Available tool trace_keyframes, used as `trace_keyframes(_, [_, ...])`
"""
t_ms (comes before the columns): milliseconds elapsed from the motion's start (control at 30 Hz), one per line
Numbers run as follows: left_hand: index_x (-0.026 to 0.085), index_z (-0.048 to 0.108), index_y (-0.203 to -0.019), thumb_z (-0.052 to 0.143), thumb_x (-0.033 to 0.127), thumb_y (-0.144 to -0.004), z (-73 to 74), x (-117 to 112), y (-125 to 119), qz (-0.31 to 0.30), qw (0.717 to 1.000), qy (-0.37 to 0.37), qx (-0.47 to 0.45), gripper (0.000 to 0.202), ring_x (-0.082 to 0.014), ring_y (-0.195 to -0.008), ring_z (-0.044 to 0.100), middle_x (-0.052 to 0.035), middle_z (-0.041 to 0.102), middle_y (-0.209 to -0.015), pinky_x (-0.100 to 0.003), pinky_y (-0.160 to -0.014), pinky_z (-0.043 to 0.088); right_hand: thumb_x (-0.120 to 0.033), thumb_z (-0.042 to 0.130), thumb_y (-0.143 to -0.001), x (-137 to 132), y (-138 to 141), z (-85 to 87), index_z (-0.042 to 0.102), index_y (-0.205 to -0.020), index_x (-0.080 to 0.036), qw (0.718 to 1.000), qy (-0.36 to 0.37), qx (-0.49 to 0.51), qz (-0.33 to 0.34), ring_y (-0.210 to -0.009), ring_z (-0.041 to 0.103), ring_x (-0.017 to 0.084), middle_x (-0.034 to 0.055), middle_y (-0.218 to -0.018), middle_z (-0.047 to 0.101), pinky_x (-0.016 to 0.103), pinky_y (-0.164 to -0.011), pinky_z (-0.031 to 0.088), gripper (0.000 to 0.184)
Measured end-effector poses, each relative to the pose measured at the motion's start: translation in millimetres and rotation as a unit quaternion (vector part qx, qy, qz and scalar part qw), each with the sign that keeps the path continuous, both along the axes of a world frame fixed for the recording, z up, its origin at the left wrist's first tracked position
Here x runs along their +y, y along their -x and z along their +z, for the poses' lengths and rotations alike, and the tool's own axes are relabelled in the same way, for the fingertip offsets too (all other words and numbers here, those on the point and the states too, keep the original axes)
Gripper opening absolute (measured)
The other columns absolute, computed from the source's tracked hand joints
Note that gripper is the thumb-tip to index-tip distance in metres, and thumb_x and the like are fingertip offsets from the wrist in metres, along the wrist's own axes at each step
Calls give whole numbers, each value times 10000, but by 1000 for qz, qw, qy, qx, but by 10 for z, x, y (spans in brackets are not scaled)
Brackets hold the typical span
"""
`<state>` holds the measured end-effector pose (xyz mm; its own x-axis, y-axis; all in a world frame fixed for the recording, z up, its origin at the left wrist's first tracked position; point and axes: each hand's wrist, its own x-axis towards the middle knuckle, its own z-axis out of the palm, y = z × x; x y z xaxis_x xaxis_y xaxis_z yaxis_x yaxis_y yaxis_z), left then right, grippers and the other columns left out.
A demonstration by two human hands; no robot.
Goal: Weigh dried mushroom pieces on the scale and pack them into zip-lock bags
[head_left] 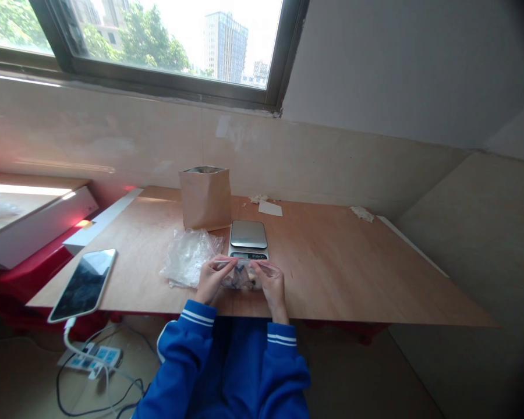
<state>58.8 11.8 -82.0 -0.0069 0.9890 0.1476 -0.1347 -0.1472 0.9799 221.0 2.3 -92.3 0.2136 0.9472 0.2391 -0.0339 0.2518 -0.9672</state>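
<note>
Both my hands pinch the pink-striped top edge of a clear zip bag (244, 280) at the front of the table. My left hand (213, 278) grips its left end and my right hand (271, 284) its right part, thumbs on the strip. Small dark and pale pieces show inside the bag, too small to name. Just behind it stands a kitchen scale (248, 234) with a steel plate and a dark display. A heap of clear plastic bags (187, 256) lies left of the scale, close to my left hand.
An open brown paper bag (206, 201) stands behind the plastic heap. A white card (270, 208) and crumpled scraps (361, 213) lie near the wall. At the left edge rests a phone (85, 284) with a cable running down to a power strip (91, 356).
</note>
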Motion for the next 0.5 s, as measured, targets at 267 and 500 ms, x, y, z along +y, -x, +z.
trace_keyframes(267, [161,750,-828,748,370,-722,63,-49,-53,-26,1000,-7,-4,234,-228,-831,682,-78,727,-864,-321,-729,556,-353,735,-743,-28,13,49,726,-818,-193,1000,-10,0,22,-783,696,202,33,-811,744,314,-752,553,177])
trace_keyframes(500, [164,744,-819,748,344,-726,50,-66,-105,-33,999,-22,-10,202,-217,-834,681,-77,726,-866,-316,-760,548,-352,738,-729,-36,90,82,720,-796,-192,1000,-13,-4,25,-755,687,190,28,-784,735,298,-721,560,174])
